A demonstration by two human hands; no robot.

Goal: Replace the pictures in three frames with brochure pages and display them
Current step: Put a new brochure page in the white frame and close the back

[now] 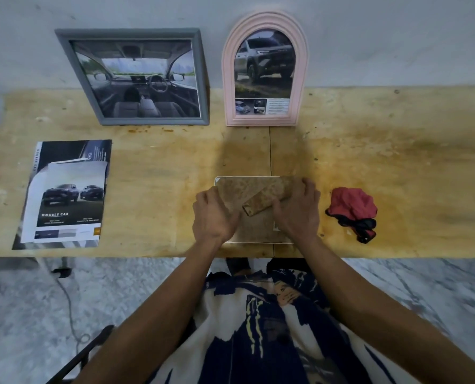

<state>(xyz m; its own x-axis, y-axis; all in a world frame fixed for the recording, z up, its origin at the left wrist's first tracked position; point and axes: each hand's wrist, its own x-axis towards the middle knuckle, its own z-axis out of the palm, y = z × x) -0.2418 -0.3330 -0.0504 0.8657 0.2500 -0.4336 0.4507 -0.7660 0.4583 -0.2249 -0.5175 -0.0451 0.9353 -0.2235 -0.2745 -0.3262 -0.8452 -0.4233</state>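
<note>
A third frame lies face down near the table's front edge, showing its brown mottled back board and thin white rim. Its brown stand flap angles across the back. My left hand presses on the frame's left side. My right hand grips the flap and the right side. A grey rectangular frame with a car-interior page leans on the wall at the back left. Beside it stands a pink arched frame with a pickup-truck page. The car brochure lies flat at the left, a loose page on top.
A crumpled red and black cloth lies just right of my right hand. The wooden table is stained and its front edge runs right below the frame. A cable trails on the speckled floor at the lower left.
</note>
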